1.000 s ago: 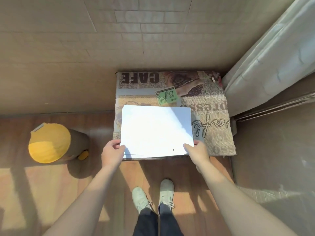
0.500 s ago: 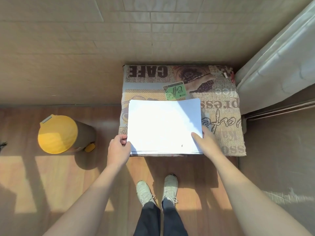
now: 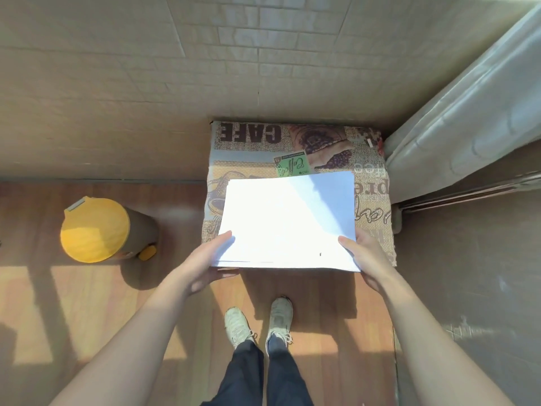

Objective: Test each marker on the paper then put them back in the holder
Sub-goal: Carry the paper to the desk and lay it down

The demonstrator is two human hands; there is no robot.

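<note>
A stack of white paper (image 3: 288, 221) lies over a small table covered by a café-print cloth (image 3: 248, 142). My left hand (image 3: 209, 260) holds the stack's near left corner, thumb on top and fingers underneath. On the other side my right hand (image 3: 364, 256) holds the near right corner, with the thumb on the top sheet. A tiny dark mark sits near the paper's front edge. No markers and no holder are in view.
A bin with a yellow lid (image 3: 95, 230) stands on the wooden floor to the left. A tiled wall (image 3: 205, 68) is behind the table, a pale curtain (image 3: 474, 106) at the right. My shoes (image 3: 260, 320) are just in front of the table.
The paper stack's near edge has come up off the cloth. My left hand has turned palm-up under the corner, and the view has shifted slightly.
</note>
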